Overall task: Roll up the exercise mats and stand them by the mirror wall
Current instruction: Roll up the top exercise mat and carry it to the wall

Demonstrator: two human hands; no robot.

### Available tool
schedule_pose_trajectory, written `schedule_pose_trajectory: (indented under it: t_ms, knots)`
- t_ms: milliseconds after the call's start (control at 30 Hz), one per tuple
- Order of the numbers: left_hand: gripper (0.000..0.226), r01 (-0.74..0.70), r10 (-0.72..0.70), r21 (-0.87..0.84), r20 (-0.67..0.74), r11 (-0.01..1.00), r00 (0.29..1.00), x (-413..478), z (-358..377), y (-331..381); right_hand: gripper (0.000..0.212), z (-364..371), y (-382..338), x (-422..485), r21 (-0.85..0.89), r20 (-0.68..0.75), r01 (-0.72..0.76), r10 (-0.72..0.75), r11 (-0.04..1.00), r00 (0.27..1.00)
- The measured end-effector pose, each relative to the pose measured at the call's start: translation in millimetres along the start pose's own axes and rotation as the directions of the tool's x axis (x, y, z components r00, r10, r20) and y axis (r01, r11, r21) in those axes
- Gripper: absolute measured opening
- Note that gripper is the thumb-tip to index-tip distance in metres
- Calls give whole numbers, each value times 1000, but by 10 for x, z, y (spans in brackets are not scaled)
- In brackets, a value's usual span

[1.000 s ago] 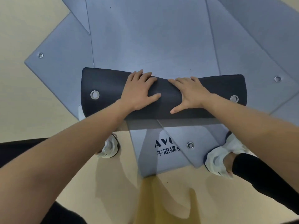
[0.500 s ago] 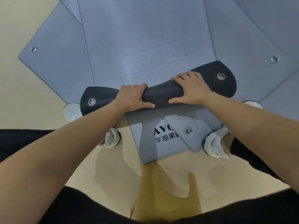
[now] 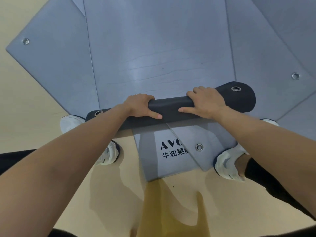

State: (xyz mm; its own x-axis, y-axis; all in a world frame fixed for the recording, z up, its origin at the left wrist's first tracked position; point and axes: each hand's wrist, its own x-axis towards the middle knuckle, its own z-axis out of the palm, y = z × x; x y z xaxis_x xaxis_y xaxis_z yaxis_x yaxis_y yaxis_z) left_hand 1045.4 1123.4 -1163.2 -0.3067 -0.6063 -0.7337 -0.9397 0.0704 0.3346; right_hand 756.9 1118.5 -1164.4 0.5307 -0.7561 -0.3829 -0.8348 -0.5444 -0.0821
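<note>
A grey-blue exercise mat (image 3: 153,48) stretches away from me on the floor. Its near end is curled over into a roll (image 3: 171,108) that shows the dark underside, with a metal eyelet at each end. My left hand (image 3: 142,106) grips the roll left of centre, fingers curled over its far side, thumb along the front. My right hand (image 3: 206,101) grips it right of centre the same way. The roll's right end lies flatter and farther from me than the left.
Several more grey-blue mats lie fanned underneath: one at the left (image 3: 51,65), one at the right (image 3: 273,48), and one with black lettering (image 3: 172,149) near my feet. My white shoes (image 3: 107,156) stand on the beige floor (image 3: 25,117) either side.
The flat folded flap has been curled into a tighter roll. Both hands went from lying flat on it to gripping around it, and the roll moved a little away from me.
</note>
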Motion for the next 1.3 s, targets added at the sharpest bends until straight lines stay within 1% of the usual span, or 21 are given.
schedule_pose_trajectory:
  t_ms: [33, 100, 133, 200, 233, 267, 300, 400, 467, 567, 633, 700, 767, 800, 867, 933, 1000, 1067, 1167, 1233, 1300]
  knots:
    - [78, 26, -25, 17, -59, 1000, 998, -20, 1, -28, 83, -41, 27, 74, -4, 7, 1, -1, 1000, 1000]
    - [88, 33, -13, 69, -279, 997, 960, -99, 29, -69, 81, -142, 76, 260, -3, 49, -7, 7, 1000, 999]
    - [86, -2, 42, 95, -419, 995, 907, -143, 75, -82, 80, -206, 105, 362, 5, 76, -14, 14, 1000, 997]
    - [71, -87, 191, 188, -655, 978, 731, -248, 234, -65, 78, -341, 183, 550, 39, 136, -44, 38, 998, 990]
    - [64, -101, 257, 254, -720, 962, 645, -300, 324, -42, 77, -400, 229, 647, 63, 170, -66, 54, 996, 984]
    - [63, -97, 304, 312, -734, 945, 608, -332, 416, -34, 77, -444, 271, 748, 88, 208, -85, 65, 992, 976]
    - [66, -80, 320, 349, -714, 934, 623, -347, 502, -32, 79, -478, 312, 850, 110, 252, -105, 74, 988, 965]
    - [89, -7, 261, 389, -606, 921, 751, -318, 592, -32, 93, -485, 401, 1081, 139, 356, -177, 118, 974, 927]
    - [101, 34, 202, 386, -553, 922, 808, -221, 501, -50, 90, -455, 400, 1146, 139, 324, -247, 192, 959, 926]
    - [104, 28, 161, 340, -515, 940, 842, -57, 297, -106, 77, -418, 274, 1150, 119, 77, -291, 283, 949, 956]
    - [102, 6, 152, 307, -488, 952, 859, 33, 171, -171, 69, -405, 154, 1057, 137, -106, -207, 222, 969, 969]
    - [102, -23, 155, 285, -451, 958, 879, 94, 39, -232, 70, -355, 41, 878, 137, -249, -44, 77, 990, 965]
    - [103, -54, 160, 247, -436, 968, 886, 140, -97, -278, 85, -225, -5, 679, 63, -288, 76, -55, 995, 956]
    - [103, -70, 163, 223, -429, 972, 889, 162, -176, -298, 97, -158, 9, 601, -4, -252, 85, -84, 996, 964]
    - [100, -96, 159, 170, -409, 981, 899, 208, -344, -328, 115, -86, 93, 543, -137, -162, 38, -60, 990, 985]
    - [92, -107, 151, 133, -389, 985, 909, 264, -505, -327, 121, -116, 184, 597, -170, -141, -3, -21, 985, 990]
    - [89, -103, 138, 115, -360, 988, 923, 315, -628, -308, 120, -174, 266, 691, -171, -155, 21, -48, 985, 987]
    - [88, -89, 136, 138, -383, 987, 914, 328, -674, -307, 117, -270, 345, 802, -170, -155, 65, -92, 983, 984]
    - [90, -77, 195, 233, -536, 969, 822, 243, -625, -295, 105, -535, 414, 933, -83, -102, 87, -96, 993, 990]
    - [101, -47, 214, 291, -575, 956, 790, 206, -545, -222, 97, -672, 439, 983, -39, -70, 75, -78, 996, 995]
    - [114, 17, 178, 325, -560, 946, 809, 224, -506, -144, 94, -732, 428, 1020, -34, -73, 78, -81, 996, 994]
